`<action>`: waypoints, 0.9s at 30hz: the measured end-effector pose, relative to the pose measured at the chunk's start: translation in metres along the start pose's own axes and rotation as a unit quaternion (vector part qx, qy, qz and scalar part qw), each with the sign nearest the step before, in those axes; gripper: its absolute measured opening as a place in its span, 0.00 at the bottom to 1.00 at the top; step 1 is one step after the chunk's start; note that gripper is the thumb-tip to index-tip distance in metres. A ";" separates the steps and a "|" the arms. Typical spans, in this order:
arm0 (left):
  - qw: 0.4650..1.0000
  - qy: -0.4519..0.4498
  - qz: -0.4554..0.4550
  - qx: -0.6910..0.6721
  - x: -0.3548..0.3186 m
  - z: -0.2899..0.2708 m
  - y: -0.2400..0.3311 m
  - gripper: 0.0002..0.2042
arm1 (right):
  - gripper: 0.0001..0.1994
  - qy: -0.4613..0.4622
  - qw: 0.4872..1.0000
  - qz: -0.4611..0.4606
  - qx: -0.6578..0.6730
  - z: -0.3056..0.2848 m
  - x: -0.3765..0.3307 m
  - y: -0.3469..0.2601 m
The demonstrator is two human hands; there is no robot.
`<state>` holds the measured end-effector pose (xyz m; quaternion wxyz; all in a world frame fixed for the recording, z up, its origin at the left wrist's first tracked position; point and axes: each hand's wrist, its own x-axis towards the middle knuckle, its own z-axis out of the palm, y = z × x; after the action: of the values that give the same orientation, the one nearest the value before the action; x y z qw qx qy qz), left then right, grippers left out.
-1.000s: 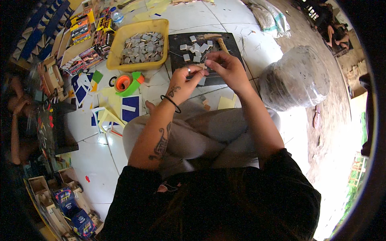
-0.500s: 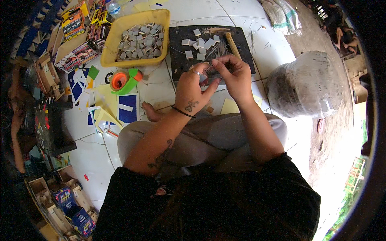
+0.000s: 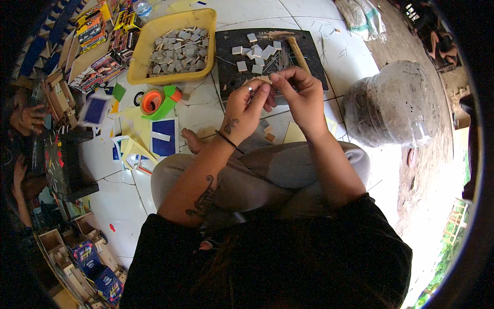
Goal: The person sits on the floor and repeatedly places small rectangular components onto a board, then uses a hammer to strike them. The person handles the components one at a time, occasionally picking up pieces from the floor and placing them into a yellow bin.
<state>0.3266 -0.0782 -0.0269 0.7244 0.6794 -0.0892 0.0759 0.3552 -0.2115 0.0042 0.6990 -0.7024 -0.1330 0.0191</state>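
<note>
My left hand [image 3: 244, 105], with a ring on it, is closed in a pinch at the near edge of a black board [image 3: 229, 56]. Fingertip to fingertip with it, my right hand [image 3: 302, 95] also pinches. Whatever lies between the fingertips is too small to make out. On the board are several small grey-white square pieces [image 3: 242, 66] and a bundle of thin metal rods [image 3: 280, 61]. A wooden handle [image 3: 297, 54] lies slantwise at its right. Below my hands, a grey square piece [image 3: 264, 123] rests on the tiles near a brown one [image 3: 269, 137].
A yellow tub [image 3: 135, 69] full of similar squares stands left of the board. Orange and green tape rolls [image 3: 152, 102] and cut paper [image 3: 163, 144] lie nearer me. A wrapped round bundle [image 3: 393, 105] stands at right. Another person's hand [image 3: 28, 119] is at far left.
The grey square has left my left hand; one now shows on the floor below. My left fingers have closed toward my right. At left, a blue-and-white sheet has shifted, blurred, near the other person's hand.
</note>
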 end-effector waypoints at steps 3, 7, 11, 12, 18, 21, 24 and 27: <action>0.995 -0.020 -0.059 -0.082 0.000 -0.002 -0.001 0.12 | 0.05 -0.042 0.999 -0.013 0.028 -0.005 0.002 -0.002; 0.992 -0.049 -0.099 -0.064 -0.001 -0.007 0.003 0.14 | 0.06 -0.064 0.998 -0.001 -0.006 -0.012 0.008 -0.003; 0.990 -0.059 -0.096 -0.090 0.000 -0.007 0.004 0.14 | 0.07 -0.077 0.997 0.009 -0.003 -0.017 0.009 -0.004; 0.988 -0.068 -0.098 -0.097 0.000 -0.008 0.004 0.14 | 0.08 -0.079 0.997 0.015 -0.006 -0.018 0.009 -0.005; 0.982 -0.099 -0.100 -0.128 0.000 -0.011 0.001 0.16 | 0.08 -0.117 0.992 0.044 0.008 -0.023 0.010 -0.004; 0.981 -0.102 -0.092 -0.138 -0.001 -0.009 -0.004 0.16 | 0.08 -0.137 0.989 0.041 0.041 -0.025 0.012 0.002; 0.984 -0.097 -0.094 -0.118 0.001 -0.009 -0.011 0.15 | 0.09 -0.131 0.982 0.105 0.086 -0.024 0.016 0.011; 0.996 -0.059 -0.024 0.062 0.011 -0.011 -0.020 0.13 | 0.08 -0.064 0.996 0.041 -0.038 -0.020 0.019 0.018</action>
<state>0.3417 -0.0682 -0.0445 0.6760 0.7282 -0.1108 0.0232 0.3811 -0.2270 -0.0103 0.6606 -0.7305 -0.1492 0.0875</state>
